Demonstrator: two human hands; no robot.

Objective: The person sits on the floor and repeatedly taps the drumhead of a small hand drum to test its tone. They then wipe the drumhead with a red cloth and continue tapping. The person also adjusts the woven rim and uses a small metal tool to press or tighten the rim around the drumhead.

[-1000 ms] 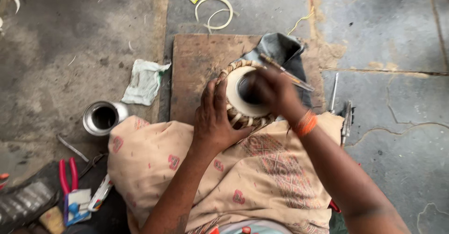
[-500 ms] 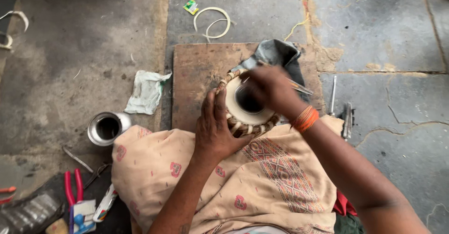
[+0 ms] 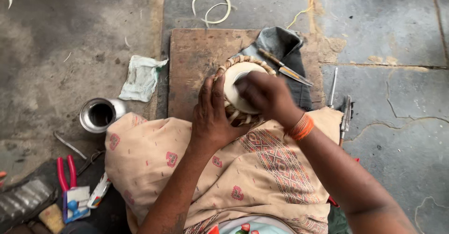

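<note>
On the board [image 3: 196,61], left hand [image 3: 213,117] grips the drum [image 3: 236,82]; right hand [image 3: 266,96], blurred, covers its centre.

- A floor-level craft workshop is shown, most likely one where hand drums are made or repaired; work is done seated on the ground.
- A rough, stained stone floor [image 3: 388,23] is seen, cracked and dusty.
- A worn wooden board [image 3: 196,61] is laid on it as a work surface, with a small drum [image 3: 238,91] with a laced rim set on it.
- Hand tools are scattered about: red-handled pliers [image 3: 65,168], a knife [image 3: 285,68] on a grey cloth [image 3: 280,42], and metal rods [image 3: 333,86].
- A steel cup [image 3: 98,115], a soiled rag [image 3: 140,77] and curled offcut strips [image 3: 213,5] are lying nearby.
</note>
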